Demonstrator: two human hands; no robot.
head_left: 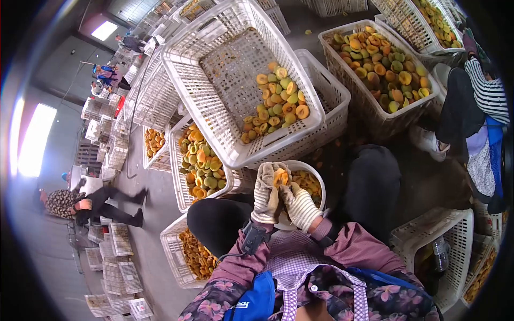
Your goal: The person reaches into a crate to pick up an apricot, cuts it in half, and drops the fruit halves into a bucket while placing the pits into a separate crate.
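Both my hands wear pale striped work gloves with brownish stains. My left hand [265, 195] is closed around an orange-yellow peach half [280, 177]. My right hand [301, 206] meets the fruit from the other side with fingers bent together; whether they grip anything besides the fruit is hidden. Just below the hands, between my knees, stands a white bucket [322, 188] with orange fruit pieces inside, partly covered by the gloves. Beyond it a large white crate [239, 160] is tilted towards me, with halved peaches [278, 101] gathered in its near right corner.
Crates of peach halves stand at left [202, 166] and upper right [375, 64]. A lower-left crate [170, 251] holds brownish-orange pieces. At right, a crate [463, 246] contains a clear bottle [440, 254]. One person [484, 107] sits at right; another [91, 203] walks at left near stacked crates.
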